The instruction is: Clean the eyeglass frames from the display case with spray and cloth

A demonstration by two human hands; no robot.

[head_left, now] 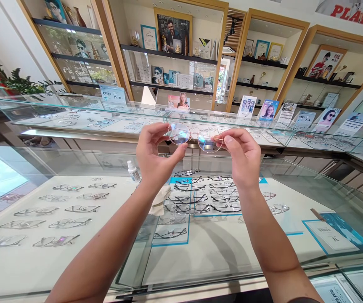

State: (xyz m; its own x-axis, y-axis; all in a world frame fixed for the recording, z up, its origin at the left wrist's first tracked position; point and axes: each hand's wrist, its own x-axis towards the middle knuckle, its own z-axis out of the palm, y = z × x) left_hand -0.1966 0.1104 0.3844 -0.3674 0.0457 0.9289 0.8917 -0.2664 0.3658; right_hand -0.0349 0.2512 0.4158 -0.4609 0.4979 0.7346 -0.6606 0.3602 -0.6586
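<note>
A pair of thin-rimmed round eyeglasses [210, 145] is held up in the air at the middle of the view, above the glass counter. My left hand [154, 147] pinches the left lens rim between thumb and fingers. At the other side, my right hand [243, 153] grips the right lens edge with its thumb and fingers. Bluish reflections show on both lenses. Beneath my hands, several dark-framed eyeglasses [225, 198] lie in rows in the counter. A white spray bottle [133, 171] stands below my left hand, and a pale cloth [160, 200] lies partly behind my left forearm.
The glass counter [200, 275] spans the foreground, with more eyeglasses [56, 240] in rows at left. A brochure [335, 233] lies at right. Across the gap stands another glass showcase [131, 120] bearing upright advertising cards [268, 110]. Wooden shelves [168, 52] line the back wall.
</note>
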